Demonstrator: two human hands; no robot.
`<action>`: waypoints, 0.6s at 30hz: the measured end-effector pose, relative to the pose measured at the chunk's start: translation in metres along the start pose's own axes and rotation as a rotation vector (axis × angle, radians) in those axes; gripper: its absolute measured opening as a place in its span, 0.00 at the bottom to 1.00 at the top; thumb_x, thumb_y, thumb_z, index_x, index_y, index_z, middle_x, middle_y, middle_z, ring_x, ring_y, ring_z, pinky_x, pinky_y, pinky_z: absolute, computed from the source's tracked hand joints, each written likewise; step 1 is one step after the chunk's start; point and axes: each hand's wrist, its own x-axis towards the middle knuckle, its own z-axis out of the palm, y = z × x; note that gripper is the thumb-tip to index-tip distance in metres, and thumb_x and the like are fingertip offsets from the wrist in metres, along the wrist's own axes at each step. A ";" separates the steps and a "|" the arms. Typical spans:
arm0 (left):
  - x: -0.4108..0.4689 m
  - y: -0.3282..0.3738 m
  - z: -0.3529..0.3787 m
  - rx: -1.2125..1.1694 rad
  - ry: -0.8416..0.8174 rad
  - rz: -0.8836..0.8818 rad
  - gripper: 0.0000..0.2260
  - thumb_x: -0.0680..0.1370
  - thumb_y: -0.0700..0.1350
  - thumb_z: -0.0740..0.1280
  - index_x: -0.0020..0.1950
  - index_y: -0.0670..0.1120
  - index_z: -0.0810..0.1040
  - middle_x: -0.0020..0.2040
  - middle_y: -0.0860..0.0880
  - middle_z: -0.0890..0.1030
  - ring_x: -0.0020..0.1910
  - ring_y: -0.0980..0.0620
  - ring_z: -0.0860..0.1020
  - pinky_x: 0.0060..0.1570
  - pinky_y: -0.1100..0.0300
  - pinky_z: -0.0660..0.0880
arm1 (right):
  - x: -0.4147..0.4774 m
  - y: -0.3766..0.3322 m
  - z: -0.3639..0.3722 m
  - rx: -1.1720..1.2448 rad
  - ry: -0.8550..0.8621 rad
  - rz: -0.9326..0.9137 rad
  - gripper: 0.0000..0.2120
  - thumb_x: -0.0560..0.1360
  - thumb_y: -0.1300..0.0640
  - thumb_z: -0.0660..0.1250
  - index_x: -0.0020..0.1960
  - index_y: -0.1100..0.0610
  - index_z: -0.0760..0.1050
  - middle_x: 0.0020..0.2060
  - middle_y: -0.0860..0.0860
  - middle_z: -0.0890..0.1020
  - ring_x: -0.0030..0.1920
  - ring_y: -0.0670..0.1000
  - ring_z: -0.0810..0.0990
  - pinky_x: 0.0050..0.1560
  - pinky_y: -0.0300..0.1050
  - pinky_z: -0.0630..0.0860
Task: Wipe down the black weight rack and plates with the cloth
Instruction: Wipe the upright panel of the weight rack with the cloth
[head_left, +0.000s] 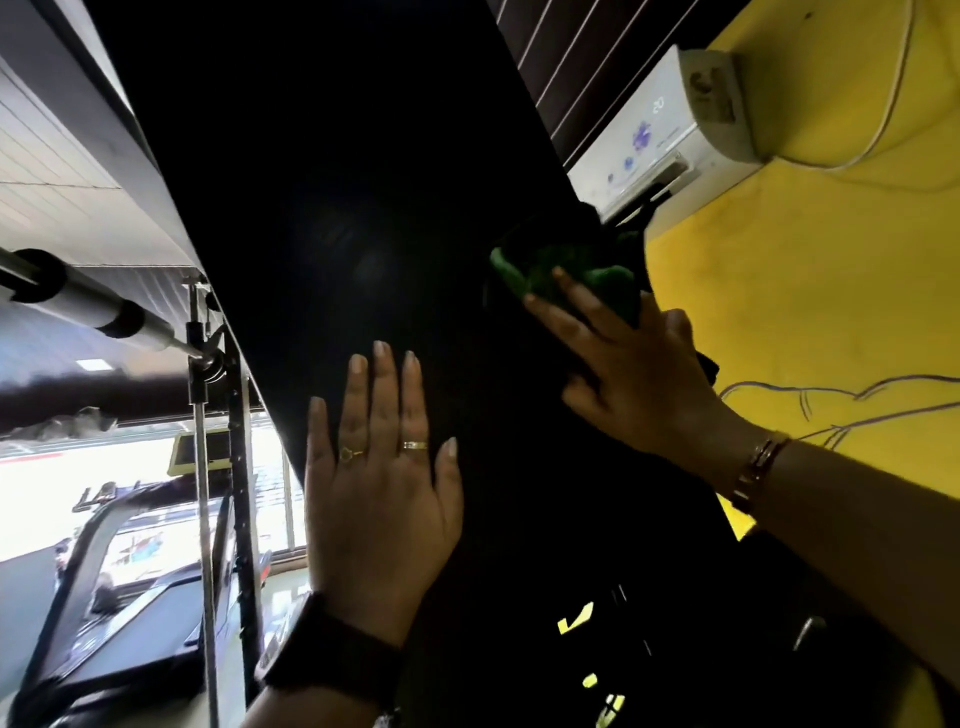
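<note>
Yellow wall (831, 270) backs the black weight rack (363, 208). Left hand (379, 499) braces flat, fingers spread; right hand (634, 374) presses the green cloth (566, 275) against the rack's edge, fingers extended. Risk: the bunched cloth may slip off that edge.

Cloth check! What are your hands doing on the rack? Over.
Left hand flat on black rack. Right hand pressing green cloth on rack's right edge. Nothing seen in the way.
</note>
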 end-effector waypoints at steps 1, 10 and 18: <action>0.000 0.000 0.000 0.000 -0.001 0.000 0.29 0.80 0.53 0.52 0.78 0.40 0.59 0.78 0.40 0.57 0.78 0.44 0.54 0.75 0.47 0.45 | -0.003 -0.003 0.000 0.055 0.004 0.110 0.36 0.69 0.41 0.50 0.76 0.37 0.49 0.77 0.45 0.56 0.65 0.64 0.66 0.46 0.50 0.58; 0.000 0.001 0.001 0.040 0.035 0.021 0.27 0.81 0.50 0.52 0.78 0.39 0.58 0.78 0.39 0.57 0.78 0.43 0.54 0.75 0.46 0.45 | -0.064 -0.118 0.002 0.257 -0.248 0.456 0.38 0.68 0.41 0.54 0.77 0.45 0.51 0.74 0.50 0.57 0.64 0.66 0.64 0.48 0.69 0.73; 0.000 0.001 0.002 0.013 0.031 0.019 0.27 0.82 0.49 0.50 0.78 0.39 0.57 0.78 0.38 0.57 0.78 0.42 0.53 0.75 0.48 0.40 | -0.049 -0.081 -0.003 0.603 -0.193 0.845 0.34 0.80 0.45 0.53 0.73 0.33 0.32 0.73 0.42 0.27 0.75 0.66 0.37 0.68 0.73 0.49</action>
